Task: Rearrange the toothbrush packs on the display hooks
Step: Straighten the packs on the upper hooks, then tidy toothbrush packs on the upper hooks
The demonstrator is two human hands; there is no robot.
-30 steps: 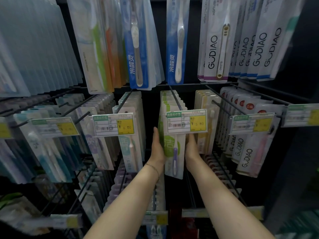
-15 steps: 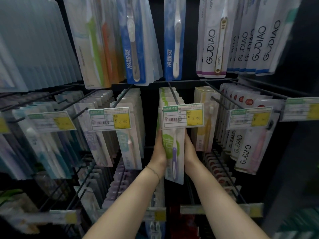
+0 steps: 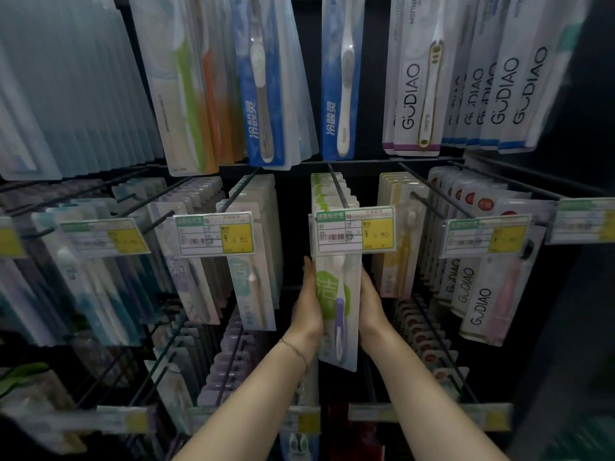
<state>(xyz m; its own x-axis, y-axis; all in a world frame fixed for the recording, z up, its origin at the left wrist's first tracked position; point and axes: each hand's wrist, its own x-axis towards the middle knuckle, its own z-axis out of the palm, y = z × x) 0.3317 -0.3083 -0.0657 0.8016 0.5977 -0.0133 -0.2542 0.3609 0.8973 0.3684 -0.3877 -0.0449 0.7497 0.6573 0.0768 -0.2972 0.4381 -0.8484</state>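
Observation:
A row of green-and-white toothbrush packs (image 3: 337, 311) with a purple brush hangs from a black display hook (image 3: 337, 186) in the middle tier. My left hand (image 3: 307, 304) presses flat against the stack's left side. Against its right side lies my right hand (image 3: 371, 307), so the front packs are clamped between both palms. A price tag (image 3: 352, 232) at the hook's tip covers the tops of the front packs. The fingertips of both hands are hidden behind the packs.
Neighbouring hooks carry more packs: pale teal ones (image 3: 256, 267) to the left, yellow ones (image 3: 396, 247) and GUDIAO packs (image 3: 479, 287) to the right. Blue packs (image 3: 336, 78) hang overhead. A lower tier of hooks (image 3: 233, 354) juts out under my forearms.
Both hands have slid a little lower along the sides of the green-and-white stack, still squeezing it. The view has tilted up slightly.

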